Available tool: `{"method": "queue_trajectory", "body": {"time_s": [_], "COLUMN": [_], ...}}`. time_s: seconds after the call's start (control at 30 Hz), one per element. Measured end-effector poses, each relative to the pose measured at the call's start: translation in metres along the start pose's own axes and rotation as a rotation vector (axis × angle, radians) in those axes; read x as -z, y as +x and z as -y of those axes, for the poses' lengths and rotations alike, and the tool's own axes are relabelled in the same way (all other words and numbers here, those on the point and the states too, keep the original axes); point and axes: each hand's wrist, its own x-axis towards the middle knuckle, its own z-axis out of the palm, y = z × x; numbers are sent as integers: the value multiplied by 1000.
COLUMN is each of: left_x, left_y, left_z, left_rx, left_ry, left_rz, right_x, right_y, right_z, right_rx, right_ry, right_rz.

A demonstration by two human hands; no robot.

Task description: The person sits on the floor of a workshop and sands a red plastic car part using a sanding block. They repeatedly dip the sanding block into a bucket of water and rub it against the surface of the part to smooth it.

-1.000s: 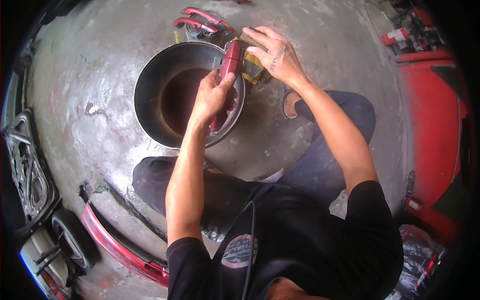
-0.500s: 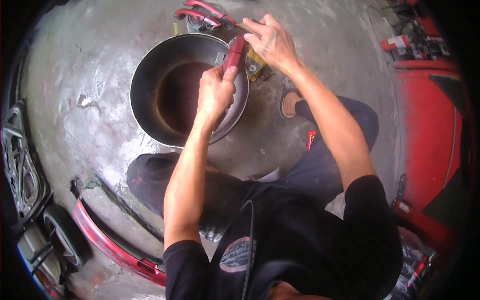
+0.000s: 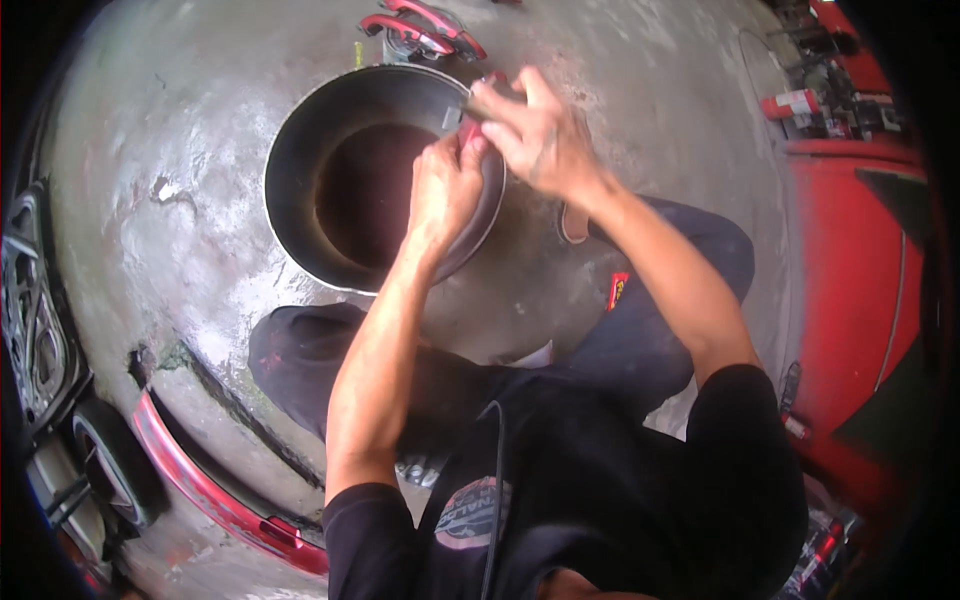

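Over the right rim of a big black pan (image 3: 300,160), my left hand (image 3: 445,190) is closed around a red car door handle (image 3: 468,130). My right hand (image 3: 548,145) is pinched against its upper end, smeared by motion. Between those fingers is a dark, thin, flat piece (image 3: 497,103); its kind I cannot make out. Most of the held handle is hidden by my fingers. Just beyond the pan's far rim lie more red door handles (image 3: 425,32).
A red car panel (image 3: 850,260) stands at the right, with cans and tools (image 3: 800,103) beyond it. To the left are a red curved trim piece (image 3: 210,490), a wheel (image 3: 115,465) and a metal frame (image 3: 40,310). A small red packet (image 3: 617,291) lies by my right leg.
My right hand has moved slightly down and left over the red handle, covering more of it. My left hand has shifted a little to the right.
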Motion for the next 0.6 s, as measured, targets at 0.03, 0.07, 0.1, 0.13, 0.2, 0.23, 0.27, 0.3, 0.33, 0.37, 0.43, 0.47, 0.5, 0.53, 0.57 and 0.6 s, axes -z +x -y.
{"method": "queue_trajectory", "body": {"time_s": [0.03, 0.07, 0.1, 0.13, 0.2, 0.23, 0.27, 0.3, 0.33, 0.37, 0.43, 0.47, 0.5, 0.53, 0.57, 0.6], "left_x": [-1, 1, 2, 2, 10, 10, 10, 11, 13, 16, 22, 26, 30, 32, 34, 36], "left_y": [0, 3, 4, 2, -2, -4, -4, -3, -2, -1, -1, -5, -4, -2, -3, -3], "left_z": [2, 2, -2, -6, -17, -19, -20, -23, -23, -23, -8, -5, -2, -1, -1, 0], "left_rx": [-1, -13, -25, 45, 194, 157, 165, 174, 184, 204, 195, 207, 141, 123, 110, 95], "left_ry": [17, 41, 64, 36, -15, -84, -94, -103, -111, -120, -208, -260, -196, -174, -162, -151], "left_rz": [-5, -7, -2, 50, 114, 116, 124, 132, 141, 152, 193, 194, 180, 159, 133, 106], "right_x": [-1, -3, -5, -4, -5, -5, -7, -7, -7, -6, -12, -15, -16, -15, -10, -2], "right_y": [13, 27, 45, 36, 18, 1, -10, -6, 5, 19, 36, 38, 35, 30, 26, 23], "right_z": [-11, -23, -35, -34, -11, 0, 5, -2, -13, -18, -55, -62, -68, -76, -77, -78], "right_rx": [-49, -101, -173, -172, -139, 2, 32, 12, -10, -148, -278, -303, -343, -380, -411, -493], "right_ry": [-19, -41, 2, -15, -26, -20, 26, 50, 74, -1, 32, 25, 129, 234, 337, 626], "right_rz": [44, 77, 78, 62, 31, -23, -79, -68, -57, 6, 17, 27, -18, -63, -98, -74]}}
